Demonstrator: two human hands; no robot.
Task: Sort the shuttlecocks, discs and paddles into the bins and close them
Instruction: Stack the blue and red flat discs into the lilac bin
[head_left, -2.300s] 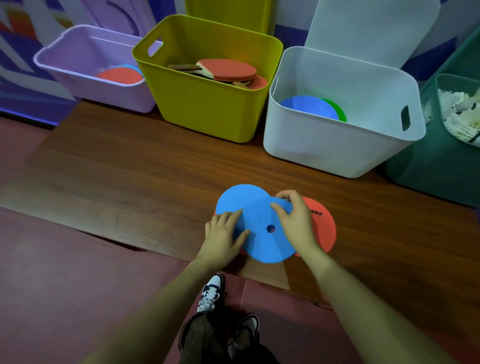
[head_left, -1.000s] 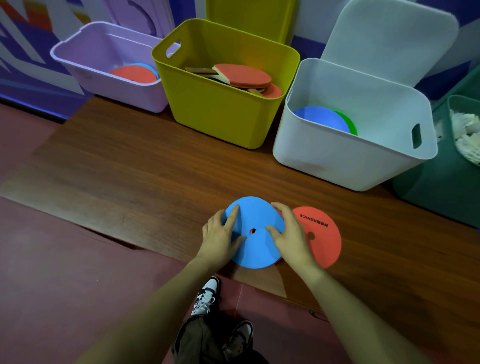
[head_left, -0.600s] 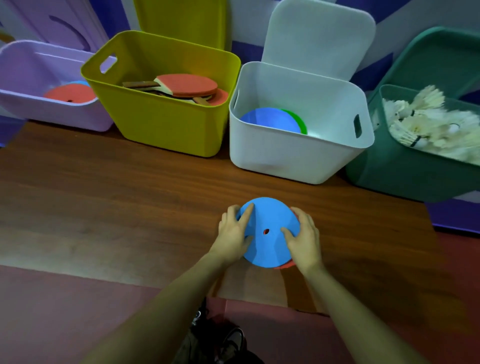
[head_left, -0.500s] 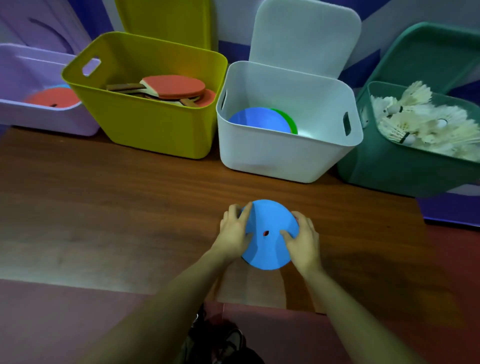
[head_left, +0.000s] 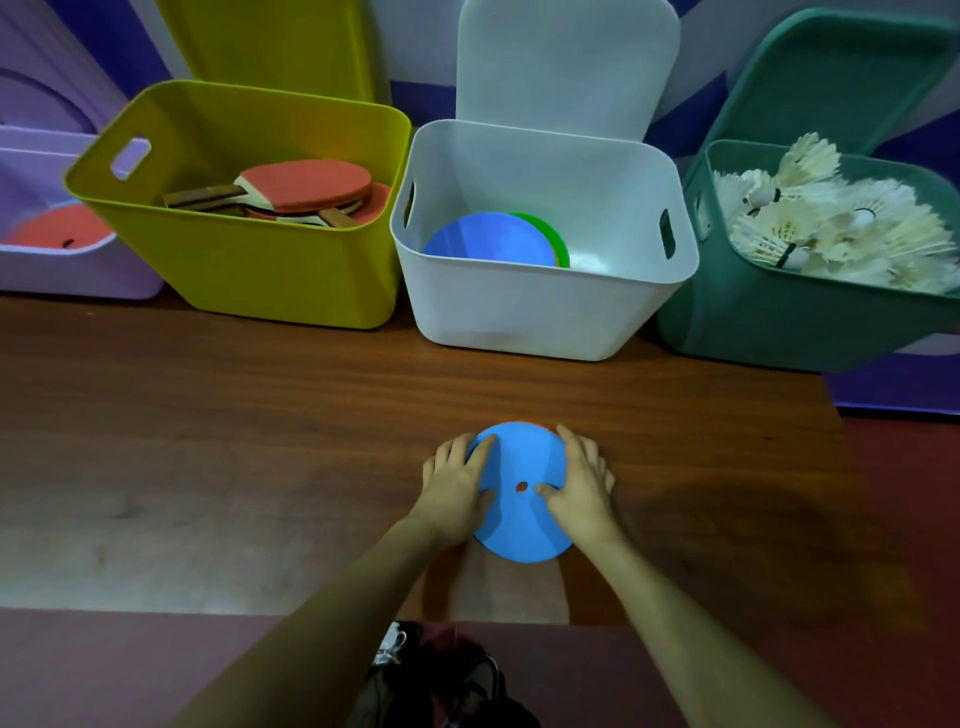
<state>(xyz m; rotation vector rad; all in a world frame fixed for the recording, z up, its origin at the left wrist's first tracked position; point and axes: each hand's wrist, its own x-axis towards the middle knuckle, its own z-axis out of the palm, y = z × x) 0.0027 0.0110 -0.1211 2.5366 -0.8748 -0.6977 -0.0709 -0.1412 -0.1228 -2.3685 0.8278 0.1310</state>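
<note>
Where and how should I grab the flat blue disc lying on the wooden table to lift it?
Probably by the rim, from both sides: the flat blue disc with a small centre hole lies flat on the wooden table, so there is no raised part to pinch. The left hand and right hand already flank it; curl the fingers under opposite edges.

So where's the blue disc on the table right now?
Head view, lower centre: blue disc lies between left hand and right hand, in front of white bin.
</note>
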